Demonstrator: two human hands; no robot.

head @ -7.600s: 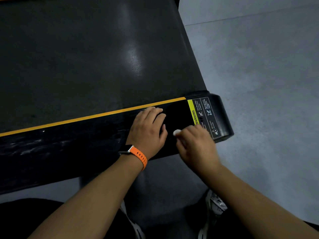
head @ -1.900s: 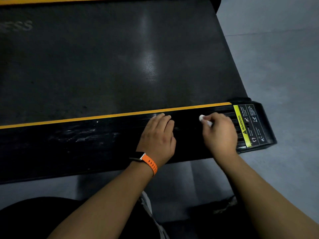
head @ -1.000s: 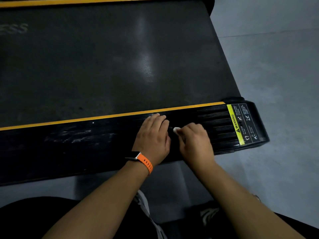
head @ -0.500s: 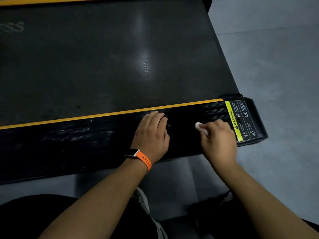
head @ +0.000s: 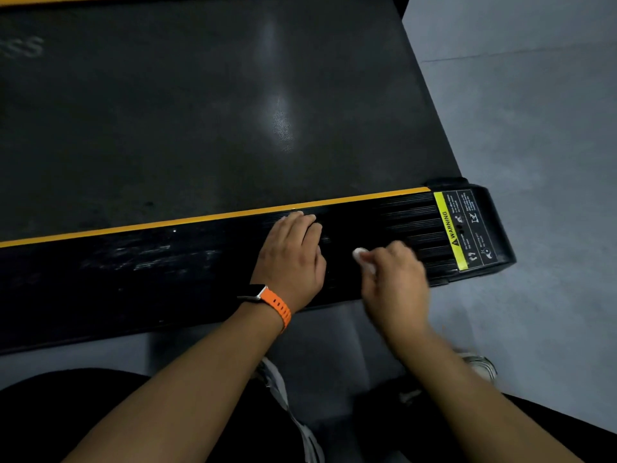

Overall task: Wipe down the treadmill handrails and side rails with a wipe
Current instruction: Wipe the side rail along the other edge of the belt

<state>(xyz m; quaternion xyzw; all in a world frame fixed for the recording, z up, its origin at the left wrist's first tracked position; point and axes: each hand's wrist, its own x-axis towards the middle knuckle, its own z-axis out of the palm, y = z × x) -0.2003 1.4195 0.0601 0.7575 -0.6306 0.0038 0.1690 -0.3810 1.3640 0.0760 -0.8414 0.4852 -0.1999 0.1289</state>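
- Left hand (head: 293, 262) lies flat, fingers straight, on the black side rail (head: 167, 279); my right hand (head: 394, 282) pinches a small white wipe (head: 362, 257) on it.
- Near the wipe the rail ends; past that is grey floor (head: 534, 128).
- Yellow label (head: 454, 235) says "WARNING".

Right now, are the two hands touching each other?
Apart. The head view shows a strip of black side rail between the left hand and the right hand, which pinches the wipe.

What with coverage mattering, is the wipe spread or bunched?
Bunched: the wipe shows only as a small white wad gripped in the right hand.
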